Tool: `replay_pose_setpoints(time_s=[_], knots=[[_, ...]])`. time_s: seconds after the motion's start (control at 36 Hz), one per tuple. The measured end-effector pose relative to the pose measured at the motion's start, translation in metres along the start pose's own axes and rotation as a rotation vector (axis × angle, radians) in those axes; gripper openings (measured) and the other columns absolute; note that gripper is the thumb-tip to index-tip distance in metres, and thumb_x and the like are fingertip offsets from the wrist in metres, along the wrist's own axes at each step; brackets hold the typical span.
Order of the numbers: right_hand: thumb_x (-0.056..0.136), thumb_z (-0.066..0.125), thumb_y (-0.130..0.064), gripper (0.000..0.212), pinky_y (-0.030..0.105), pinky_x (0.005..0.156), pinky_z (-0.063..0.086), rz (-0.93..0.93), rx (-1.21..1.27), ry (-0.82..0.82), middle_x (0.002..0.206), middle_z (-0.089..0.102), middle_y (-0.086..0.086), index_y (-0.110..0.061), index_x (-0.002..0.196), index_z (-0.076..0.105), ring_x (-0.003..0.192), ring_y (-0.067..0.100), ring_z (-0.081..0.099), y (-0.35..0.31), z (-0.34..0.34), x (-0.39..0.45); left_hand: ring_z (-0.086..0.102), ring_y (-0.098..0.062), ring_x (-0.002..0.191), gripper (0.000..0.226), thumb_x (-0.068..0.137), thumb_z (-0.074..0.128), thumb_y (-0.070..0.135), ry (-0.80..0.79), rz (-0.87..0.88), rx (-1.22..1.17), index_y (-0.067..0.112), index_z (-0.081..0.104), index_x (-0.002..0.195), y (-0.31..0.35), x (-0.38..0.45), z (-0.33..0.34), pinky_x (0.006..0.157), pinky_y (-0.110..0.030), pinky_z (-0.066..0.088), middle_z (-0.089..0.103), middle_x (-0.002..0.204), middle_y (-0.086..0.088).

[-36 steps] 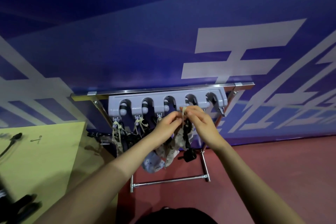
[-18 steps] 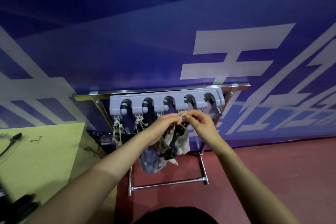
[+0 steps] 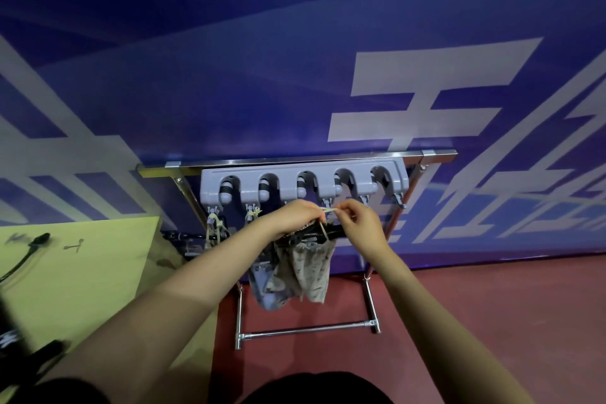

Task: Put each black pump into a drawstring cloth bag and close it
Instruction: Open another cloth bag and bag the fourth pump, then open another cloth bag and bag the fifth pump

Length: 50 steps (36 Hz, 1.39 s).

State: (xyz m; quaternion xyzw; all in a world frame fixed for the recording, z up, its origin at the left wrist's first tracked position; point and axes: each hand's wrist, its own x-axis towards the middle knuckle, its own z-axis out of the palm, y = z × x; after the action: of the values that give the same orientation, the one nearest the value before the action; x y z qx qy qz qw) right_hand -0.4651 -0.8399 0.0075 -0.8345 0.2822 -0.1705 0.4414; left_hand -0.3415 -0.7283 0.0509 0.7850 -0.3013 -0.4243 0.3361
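Note:
A patterned beige cloth bag (image 3: 310, 267) hangs under a grey hook rail (image 3: 303, 185) on a metal stand. A black pump (image 3: 323, 234) lies across the bag's mouth, partly hidden by my hands. My left hand (image 3: 295, 218) and my right hand (image 3: 359, 223) meet just below the rail, both pinching the bag's pale drawstring (image 3: 328, 211), which is stretched between their fingertips. A second, bluish cloth bag (image 3: 265, 285) hangs beside it on the left.
Knotted drawstrings (image 3: 214, 223) hang from the rail's left hooks. A yellow-green table (image 3: 75, 272) with a black cable (image 3: 23, 254) stands at the left. The stand's lower bar (image 3: 306, 330) rests on red floor. A blue banner wall is behind.
The hands dropped slightly from the rail's hook and pulled the drawstring taut between them. The bag rose and bunched up, and the pump's black end that dangled below it is gone from sight.

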Motion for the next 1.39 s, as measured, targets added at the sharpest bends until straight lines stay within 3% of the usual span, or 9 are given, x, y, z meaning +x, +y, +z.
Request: replay_pose_setpoints(time_s=[0.08,0.17,0.44,0.58,0.64,0.69,0.83,1.06,1.39], knots=[[0.095,0.057,-0.015,0.011,0.018,0.061,0.039,0.022,-0.005,0.043,0.071,0.059,-0.004,-0.008,0.092,0.066,0.064,0.004,0.053,0.003,0.007,0.010,0.044,-0.018,0.071,0.016,0.087,0.057,0.017,0.038,-0.099,-0.051,0.015,0.062,0.072,0.001,0.011,0.007,0.069,-0.028,0.036,0.049,0.073,-0.005],[0.094,0.057,-0.014,0.013,0.025,0.066,0.040,0.054,-0.030,0.083,0.079,0.062,0.000,-0.007,0.098,0.067,0.073,0.014,0.056,0.007,0.015,0.018,0.035,-0.017,0.063,0.021,0.088,0.056,0.013,0.077,-0.166,-0.030,0.013,0.050,0.067,0.003,0.021,0.015,0.062,-0.031,0.029,0.038,0.066,-0.005],[0.097,0.056,-0.024,0.019,0.015,0.054,0.033,0.100,0.034,-0.014,0.064,0.054,-0.011,-0.019,0.079,0.058,0.061,0.003,0.050,0.023,0.024,0.018,0.054,-0.025,0.088,0.030,0.102,0.037,0.030,0.153,-0.124,0.106,0.009,0.056,0.091,-0.009,0.034,0.029,0.074,-0.033,0.037,0.060,0.096,-0.015],[0.098,0.052,-0.022,0.015,0.034,0.075,0.050,0.107,0.108,-0.030,0.087,0.067,0.003,-0.018,0.089,0.064,0.084,0.019,0.063,0.024,0.024,0.011,0.055,-0.020,0.109,0.039,0.104,0.034,0.030,0.053,-0.112,-0.155,0.007,0.057,0.126,-0.009,0.013,0.017,0.096,-0.033,0.041,0.059,0.117,-0.010],[0.097,0.052,-0.018,0.012,0.023,0.077,0.046,0.098,0.163,0.079,0.094,0.065,0.003,-0.018,0.092,0.064,0.087,0.008,0.060,0.017,0.023,0.002,0.052,-0.024,0.124,0.041,0.105,0.032,0.031,-0.008,-0.114,-0.336,0.008,0.052,0.132,-0.014,-0.002,0.002,0.106,-0.034,0.038,0.056,0.130,-0.013],[0.096,0.052,-0.015,0.011,0.010,0.072,0.039,0.072,0.247,0.230,0.093,0.059,0.002,-0.016,0.090,0.061,0.081,-0.002,0.054,0.004,0.022,-0.008,0.059,-0.025,0.117,0.040,0.105,0.032,0.032,-0.037,-0.082,-0.434,0.008,0.056,0.125,-0.024,-0.016,-0.017,0.101,-0.033,0.046,0.062,0.124,-0.013],[0.097,0.049,-0.014,0.016,0.019,0.071,0.040,-0.079,0.310,0.312,0.086,0.057,-0.001,-0.013,0.084,0.059,0.078,0.005,0.052,-0.041,0.042,-0.016,0.069,-0.023,0.087,0.032,0.103,0.037,0.026,0.168,-0.106,-0.528,0.009,0.065,0.108,-0.054,-0.043,-0.051,0.082,-0.032,0.055,0.069,0.099,-0.011],[0.094,0.042,-0.024,0.025,0.023,0.063,0.036,-0.250,0.445,-0.003,0.061,0.055,-0.018,-0.024,0.075,0.059,0.060,0.000,0.049,-0.133,0.106,-0.026,0.061,-0.020,0.068,0.030,0.102,0.039,0.021,0.423,-0.163,-0.666,0.005,0.064,0.105,-0.112,-0.089,-0.079,0.065,-0.026,0.052,0.065,0.083,-0.009],[0.089,0.049,-0.017,0.027,0.025,0.067,0.040,-0.109,0.422,-0.318,0.061,0.056,-0.012,-0.028,0.066,0.058,0.064,0.002,0.052,-0.186,0.268,-0.080,0.061,-0.019,0.065,0.026,0.099,0.038,0.014,0.562,-0.294,-0.651,0.008,0.063,0.094,-0.260,-0.220,-0.170,0.066,-0.027,0.048,0.063,0.079,-0.008]])
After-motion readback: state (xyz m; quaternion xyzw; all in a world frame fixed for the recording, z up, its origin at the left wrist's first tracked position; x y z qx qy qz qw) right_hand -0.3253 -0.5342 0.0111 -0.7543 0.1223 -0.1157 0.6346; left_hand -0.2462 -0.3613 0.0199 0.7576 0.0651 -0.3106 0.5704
